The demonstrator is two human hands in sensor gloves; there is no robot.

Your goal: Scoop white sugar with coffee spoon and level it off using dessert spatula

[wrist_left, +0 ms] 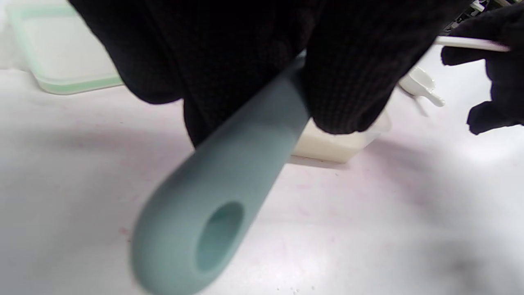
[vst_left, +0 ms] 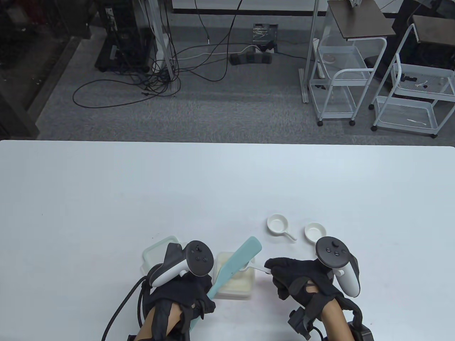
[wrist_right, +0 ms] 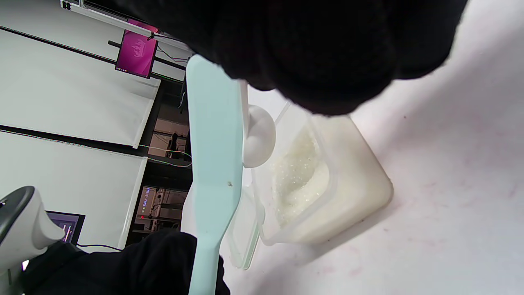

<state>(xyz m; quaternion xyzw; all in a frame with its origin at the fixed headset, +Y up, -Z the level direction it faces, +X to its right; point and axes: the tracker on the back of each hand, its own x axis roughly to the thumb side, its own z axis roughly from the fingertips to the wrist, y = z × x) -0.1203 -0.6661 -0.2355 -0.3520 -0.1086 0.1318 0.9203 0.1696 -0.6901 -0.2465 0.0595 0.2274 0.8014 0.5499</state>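
While the white coffee spoon [vst_left: 256, 268] hangs over the open sugar container [vst_left: 236, 288], its bowl sits against the flat blade of the pale teal dessert spatula [vst_left: 236, 263]. White sugar [wrist_right: 301, 176] fills the container on the white surface [vst_left: 106, 213]. Left hand [vst_left: 179, 296] is curled around the spatula handle; right hand [vst_left: 296, 280] pinches the spoon's handle. A green-rimmed lid [vst_left: 158, 250] lies beside the container, and two small white dishes [vst_left: 278, 225] stand farther back.
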